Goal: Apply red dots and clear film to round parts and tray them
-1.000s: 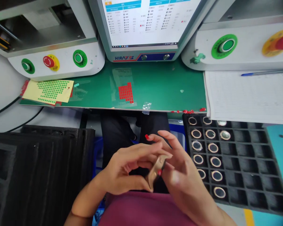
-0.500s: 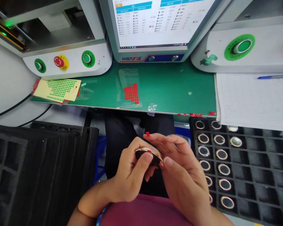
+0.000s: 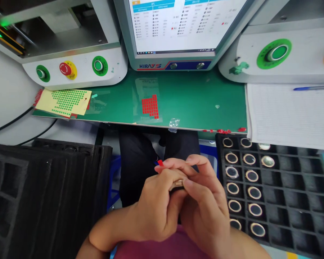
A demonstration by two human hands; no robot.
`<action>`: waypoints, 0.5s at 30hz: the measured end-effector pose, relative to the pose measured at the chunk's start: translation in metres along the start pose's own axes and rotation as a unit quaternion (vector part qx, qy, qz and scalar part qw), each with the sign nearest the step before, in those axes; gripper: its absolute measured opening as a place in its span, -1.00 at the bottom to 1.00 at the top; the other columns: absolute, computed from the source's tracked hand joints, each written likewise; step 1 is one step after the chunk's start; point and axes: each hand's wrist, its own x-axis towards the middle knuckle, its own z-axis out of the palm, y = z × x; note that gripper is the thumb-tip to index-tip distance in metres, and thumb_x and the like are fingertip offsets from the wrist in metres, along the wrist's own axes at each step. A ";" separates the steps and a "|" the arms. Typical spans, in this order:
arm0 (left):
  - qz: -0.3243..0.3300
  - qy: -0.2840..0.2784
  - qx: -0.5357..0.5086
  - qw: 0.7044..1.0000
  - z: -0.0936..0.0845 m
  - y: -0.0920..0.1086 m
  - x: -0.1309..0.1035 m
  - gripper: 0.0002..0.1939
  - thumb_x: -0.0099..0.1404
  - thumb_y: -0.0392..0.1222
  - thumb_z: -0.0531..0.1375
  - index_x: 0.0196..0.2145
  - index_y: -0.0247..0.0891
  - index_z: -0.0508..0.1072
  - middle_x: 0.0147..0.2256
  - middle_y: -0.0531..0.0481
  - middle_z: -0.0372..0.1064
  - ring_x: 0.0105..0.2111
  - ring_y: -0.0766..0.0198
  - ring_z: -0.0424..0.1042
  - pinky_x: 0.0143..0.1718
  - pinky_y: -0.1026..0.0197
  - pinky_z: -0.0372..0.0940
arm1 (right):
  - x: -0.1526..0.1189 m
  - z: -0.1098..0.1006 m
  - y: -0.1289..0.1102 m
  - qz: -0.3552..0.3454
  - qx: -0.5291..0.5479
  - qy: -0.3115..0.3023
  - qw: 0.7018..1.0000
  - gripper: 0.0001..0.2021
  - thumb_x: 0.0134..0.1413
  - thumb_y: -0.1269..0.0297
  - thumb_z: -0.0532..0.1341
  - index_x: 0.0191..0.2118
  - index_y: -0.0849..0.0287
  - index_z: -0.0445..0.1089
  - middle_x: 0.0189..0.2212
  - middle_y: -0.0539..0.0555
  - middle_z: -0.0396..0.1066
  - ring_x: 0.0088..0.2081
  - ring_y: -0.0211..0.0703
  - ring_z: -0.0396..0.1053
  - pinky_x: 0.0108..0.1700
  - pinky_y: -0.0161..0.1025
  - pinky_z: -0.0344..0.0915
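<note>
Held low before my lap is a round gold-rimmed part (image 3: 179,183), mostly hidden behind my fingers; only a strip of its pale gold rim and dark side shows. My left hand (image 3: 158,203) is closed around it, fingers over the top and thumb below. My right hand (image 3: 205,194) meets it from the other side, its thumb tip pressed at the rim and its fingers curved behind. A small red sticker (image 3: 160,163) clings to a fingertip of my right hand, beyond the left knuckles.
A black compartment tray (image 3: 282,212) at right holds several round gold-rimmed parts. Black trays (image 3: 43,201) stack at left. On the green bench (image 3: 189,97) lie a red sticker sheet (image 3: 150,106) and a yellow card with green dots (image 3: 64,102). Behind are a monitor (image 3: 175,27) and button panels (image 3: 78,70).
My left hand has turned over the round part, covering its dark face and the red mark on its edge. My right hand has moved left against it, carrying the red sticker along.
</note>
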 end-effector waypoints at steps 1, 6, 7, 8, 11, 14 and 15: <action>0.009 0.000 0.019 1.000 0.000 0.000 0.000 -0.80 0.38 -0.38 0.01 -0.06 -0.28 0.26 -0.21 -0.17 0.50 -0.21 0.18 0.55 -0.25 0.20 0.43 | -0.001 0.001 0.001 -0.010 -0.005 0.010 1.000 -0.84 0.13 0.43 0.18 -0.22 -0.01 0.30 -0.27 -0.06 0.58 -0.21 -0.18 0.56 -0.19 -0.23 0.52; 0.027 0.006 0.079 0.996 0.000 -0.001 0.001 -0.82 0.38 -0.37 0.00 -0.08 -0.28 0.27 -0.23 -0.18 0.52 -0.23 0.16 0.57 -0.23 0.20 0.45 | -0.003 0.003 0.006 -0.023 -0.008 0.034 0.999 -0.82 0.15 0.43 0.16 -0.21 -0.06 0.29 -0.29 -0.12 0.55 -0.21 -0.21 0.55 -0.15 -0.20 0.51; 0.036 0.008 0.087 0.996 0.000 -0.002 0.001 -0.82 0.38 -0.36 0.00 -0.08 -0.28 0.27 -0.23 -0.18 0.53 -0.23 0.16 0.57 -0.24 0.20 0.45 | -0.003 0.003 0.007 -0.020 -0.003 0.036 0.999 -0.83 0.16 0.42 0.16 -0.22 -0.07 0.30 -0.29 -0.13 0.54 -0.21 -0.22 0.55 -0.14 -0.21 0.51; 0.043 0.011 0.095 0.994 0.000 -0.003 0.001 -0.83 0.39 -0.35 0.00 -0.08 -0.28 0.27 -0.24 -0.18 0.53 -0.25 0.16 0.58 -0.26 0.21 0.45 | -0.003 0.003 0.008 -0.018 0.003 0.035 0.999 -0.83 0.16 0.41 0.16 -0.22 -0.07 0.31 -0.29 -0.14 0.54 -0.21 -0.23 0.55 -0.13 -0.22 0.50; 0.063 0.024 0.126 0.990 0.002 -0.007 0.000 -0.85 0.39 -0.33 0.00 -0.11 -0.28 0.28 -0.29 -0.17 0.53 -0.30 0.17 0.58 -0.30 0.23 0.44 | -0.002 0.003 0.009 -0.009 0.019 0.030 0.999 -0.84 0.15 0.39 0.17 -0.22 -0.08 0.33 -0.28 -0.14 0.52 -0.21 -0.26 0.55 -0.12 -0.27 0.49; 0.086 0.034 0.145 0.985 0.005 -0.012 0.002 -0.84 0.39 -0.32 -0.02 -0.11 -0.27 0.27 -0.34 -0.12 0.51 -0.33 0.18 0.56 -0.32 0.23 0.42 | 0.002 0.002 0.009 -0.008 0.019 0.036 0.999 -0.84 0.14 0.39 0.18 -0.21 -0.07 0.33 -0.28 -0.12 0.52 -0.24 -0.25 0.55 -0.14 -0.26 0.50; 0.095 0.037 0.140 0.985 0.006 -0.014 0.002 -0.84 0.39 -0.32 -0.01 -0.11 -0.26 0.28 -0.35 -0.10 0.50 -0.33 0.18 0.55 -0.33 0.23 0.42 | 0.003 0.001 0.009 -0.006 0.018 0.038 0.999 -0.84 0.14 0.39 0.19 -0.21 -0.06 0.33 -0.28 -0.11 0.52 -0.25 -0.23 0.55 -0.15 -0.24 0.50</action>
